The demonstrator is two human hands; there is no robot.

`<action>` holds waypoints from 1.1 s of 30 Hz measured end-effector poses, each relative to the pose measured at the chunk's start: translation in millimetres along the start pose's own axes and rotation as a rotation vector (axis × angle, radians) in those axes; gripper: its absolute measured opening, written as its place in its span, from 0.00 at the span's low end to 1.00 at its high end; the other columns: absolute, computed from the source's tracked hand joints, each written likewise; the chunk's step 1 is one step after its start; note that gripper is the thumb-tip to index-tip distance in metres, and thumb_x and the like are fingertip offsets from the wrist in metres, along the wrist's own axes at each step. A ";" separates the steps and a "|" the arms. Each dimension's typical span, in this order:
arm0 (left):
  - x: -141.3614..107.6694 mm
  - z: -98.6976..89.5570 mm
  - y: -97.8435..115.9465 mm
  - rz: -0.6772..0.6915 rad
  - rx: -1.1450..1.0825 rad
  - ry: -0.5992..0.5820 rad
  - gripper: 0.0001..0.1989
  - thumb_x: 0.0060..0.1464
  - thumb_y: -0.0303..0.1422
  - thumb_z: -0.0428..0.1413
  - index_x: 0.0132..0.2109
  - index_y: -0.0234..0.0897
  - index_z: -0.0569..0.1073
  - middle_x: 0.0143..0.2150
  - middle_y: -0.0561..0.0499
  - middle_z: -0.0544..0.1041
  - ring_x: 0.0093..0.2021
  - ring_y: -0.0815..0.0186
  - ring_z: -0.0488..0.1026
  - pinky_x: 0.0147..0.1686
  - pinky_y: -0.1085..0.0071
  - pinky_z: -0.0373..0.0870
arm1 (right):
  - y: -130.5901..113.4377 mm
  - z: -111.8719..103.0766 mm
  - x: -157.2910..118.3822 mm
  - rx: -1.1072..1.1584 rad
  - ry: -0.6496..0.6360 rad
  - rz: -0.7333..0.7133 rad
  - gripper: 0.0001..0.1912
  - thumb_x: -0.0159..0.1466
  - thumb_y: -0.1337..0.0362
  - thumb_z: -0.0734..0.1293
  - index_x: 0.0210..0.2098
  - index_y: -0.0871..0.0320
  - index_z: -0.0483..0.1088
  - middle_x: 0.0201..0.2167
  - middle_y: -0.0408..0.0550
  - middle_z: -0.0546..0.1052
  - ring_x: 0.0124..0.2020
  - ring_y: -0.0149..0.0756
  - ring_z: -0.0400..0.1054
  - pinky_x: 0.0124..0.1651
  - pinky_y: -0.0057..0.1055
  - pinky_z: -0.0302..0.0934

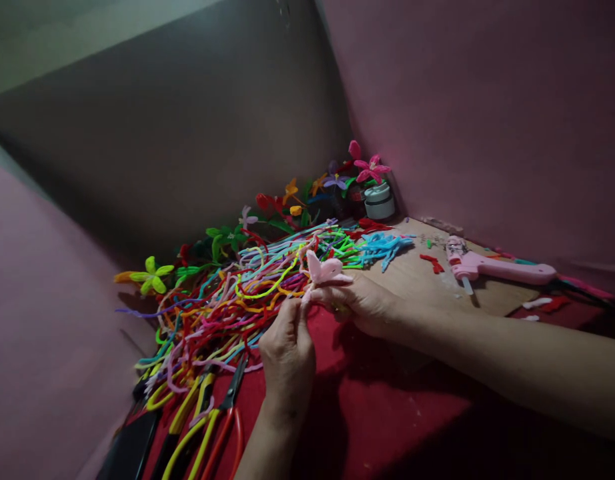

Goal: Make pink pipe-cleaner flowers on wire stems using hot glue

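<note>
While the pale pink pipe-cleaner flower (323, 269) is held above the red-covered worktop (372, 413), its petals are gripped near the base by the bent fingers of the right hand (365, 303). Just below the flower, a pale pink end is pinched between the thumb and forefinger of the left hand (290, 340). Loose multicoloured pipe cleaners (222, 307) are heaped beyond the left hand, red-handled scissors (230, 400) are laid nearer, and a pink glue gun (502, 267) is seen at the right.

Pale pink fuzzy flower (323, 268), petals spread and upright, held in both hands' fingers (300, 308) above red cloth (377, 413)
</note>
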State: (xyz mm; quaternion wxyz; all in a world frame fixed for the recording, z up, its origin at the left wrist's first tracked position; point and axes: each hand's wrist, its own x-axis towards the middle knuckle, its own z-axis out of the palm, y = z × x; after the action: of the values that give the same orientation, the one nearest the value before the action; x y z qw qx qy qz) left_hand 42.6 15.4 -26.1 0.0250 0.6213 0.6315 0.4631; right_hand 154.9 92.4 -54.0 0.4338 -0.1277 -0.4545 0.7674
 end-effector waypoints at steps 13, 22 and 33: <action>8.2 -5.6 3.1 -0.715 -1.301 -0.661 0.07 0.51 0.32 0.55 0.29 0.34 0.66 0.15 0.64 0.47 0.13 0.80 0.35 0.09 0.84 0.42 | -6.9 9.0 -6.1 0.120 -0.148 -0.038 0.08 0.55 0.61 0.67 0.27 0.62 0.70 0.20 0.42 0.71 0.22 0.26 0.63 0.27 0.25 0.53; 2.0 3.2 4.9 -0.474 -0.884 -0.477 0.16 0.53 0.42 0.52 0.25 0.35 0.63 0.14 0.60 0.55 0.13 0.78 0.48 0.14 0.80 0.49 | -8.1 5.9 -4.7 -0.019 -0.020 -0.109 0.12 0.51 0.60 0.71 0.21 0.62 0.68 0.16 0.37 0.62 0.19 0.23 0.51 0.25 0.25 0.47; 17.7 -13.1 -7.3 -0.363 -0.773 -0.016 0.13 0.45 0.33 0.60 0.40 0.35 0.74 0.38 0.48 0.76 0.39 0.66 0.72 0.42 0.72 0.66 | -34.4 13.0 -11.8 -0.555 0.099 -0.682 0.08 0.55 0.62 0.69 0.21 0.58 0.72 0.38 0.47 0.67 0.44 0.36 0.62 0.48 0.33 0.56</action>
State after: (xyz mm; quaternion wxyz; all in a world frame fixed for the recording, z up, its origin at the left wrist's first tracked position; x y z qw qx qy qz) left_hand 25.1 23.9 -13.5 0.3420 0.4484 0.5105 0.6491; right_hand 173.1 82.8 -21.4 0.6328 -0.1188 -0.6380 0.4224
